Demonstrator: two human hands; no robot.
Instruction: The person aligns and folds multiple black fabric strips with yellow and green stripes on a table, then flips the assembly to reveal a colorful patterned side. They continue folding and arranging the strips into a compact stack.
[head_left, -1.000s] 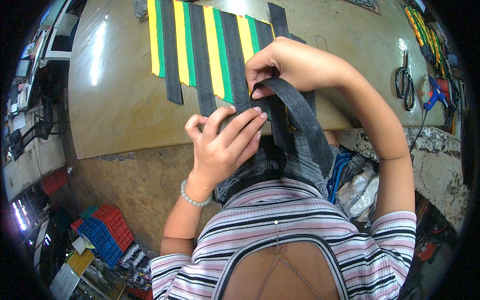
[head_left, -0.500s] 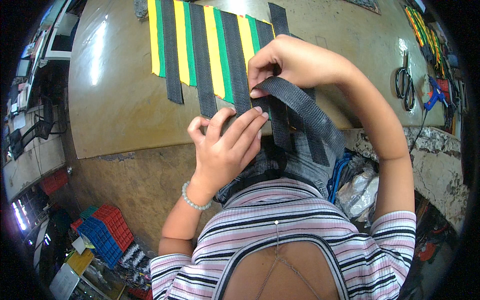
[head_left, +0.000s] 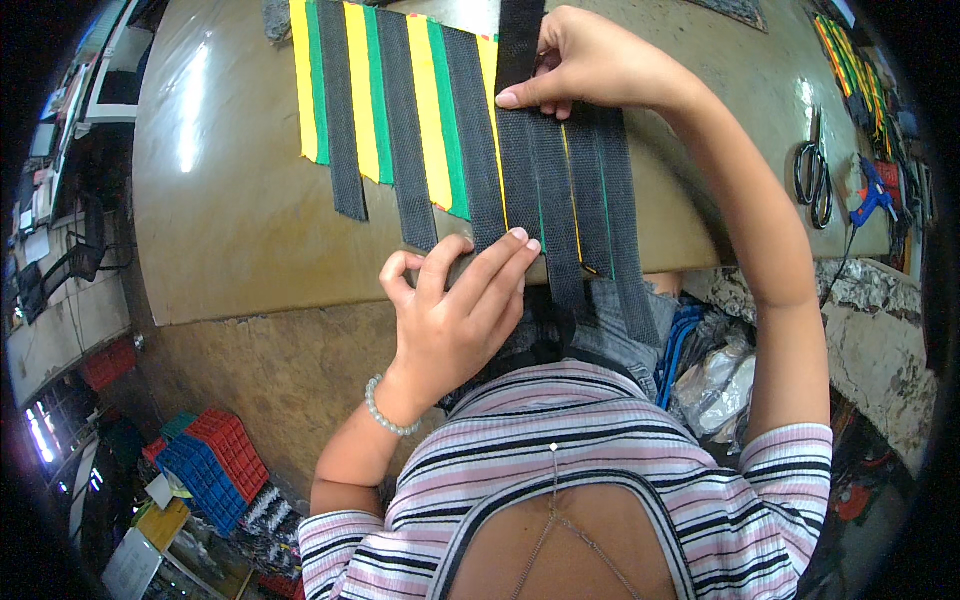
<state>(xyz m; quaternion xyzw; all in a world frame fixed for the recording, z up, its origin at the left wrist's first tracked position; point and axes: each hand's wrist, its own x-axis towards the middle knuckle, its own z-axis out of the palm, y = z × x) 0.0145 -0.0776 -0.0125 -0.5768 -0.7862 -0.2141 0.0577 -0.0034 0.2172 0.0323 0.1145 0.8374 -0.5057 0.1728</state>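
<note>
On the table lies a row of woven straps, with black webbing (head_left: 407, 150) alternating with yellow bands (head_left: 428, 120) and green bands (head_left: 442, 120). My left hand (head_left: 455, 300) rests at the near end of the row, two fingers stretched flat onto the end of a black strap and the others bent beside it. My right hand (head_left: 600, 60) is closed, pinching a black webbing strap (head_left: 519, 45) between thumb and fingers farther up. That strap runs upward past the row's far edge. Several black straps overlap closely on the right, their ends hanging over the table edge.
Black-handled scissors (head_left: 814, 175) and a blue glue gun (head_left: 874, 192) with a cord lie at the table's right. Beyond them is a bundle of striped straps (head_left: 850, 75). Red and blue plastic crates (head_left: 205, 470) stand on the floor at lower left. Clear plastic wrapping (head_left: 718, 390) sits below the table edge.
My right hand has moved up and away with the black strap. The strap's loop, which hung toward me, is now drawn out along the row. My left hand has stayed nearly still.
</note>
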